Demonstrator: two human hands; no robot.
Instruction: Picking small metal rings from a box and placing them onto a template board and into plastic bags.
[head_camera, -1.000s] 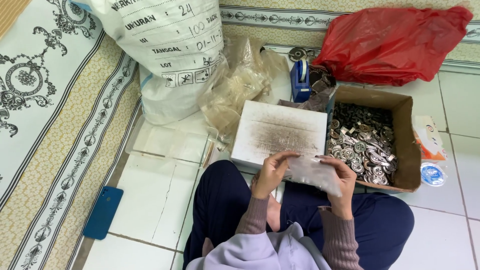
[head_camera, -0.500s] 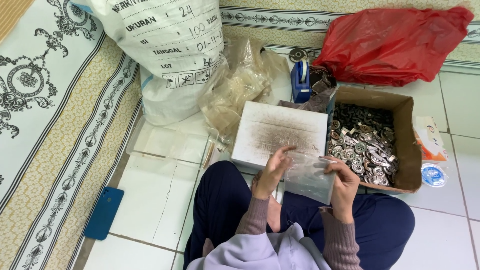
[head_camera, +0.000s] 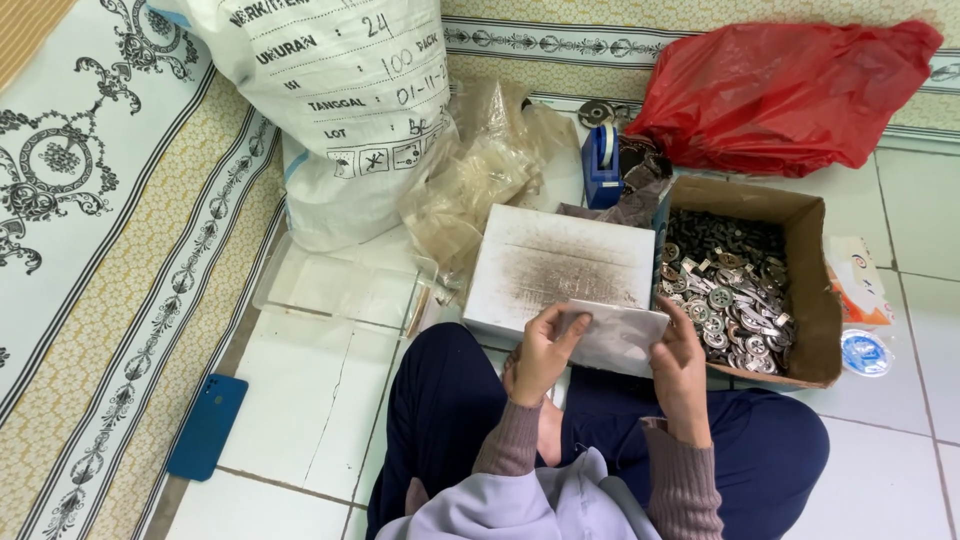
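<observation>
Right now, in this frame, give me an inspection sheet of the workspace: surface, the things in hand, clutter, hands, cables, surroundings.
Surface: white tiled floor, cracked in one tile; patterned mat along its left.
Things in hand: small clear plastic bag, held over a smudged white board; cardboard box full of small metal parts beside it.
Clutter: heap of clear bags, large white sack, red plastic bag, blue tape dispenser, clear tray, blue phone.
Hands: left hand and right hand both grip the bag's edges.
Cables: nothing seen.
Surroundings: person seated on the floor, legs folded; no one else seen.
</observation>
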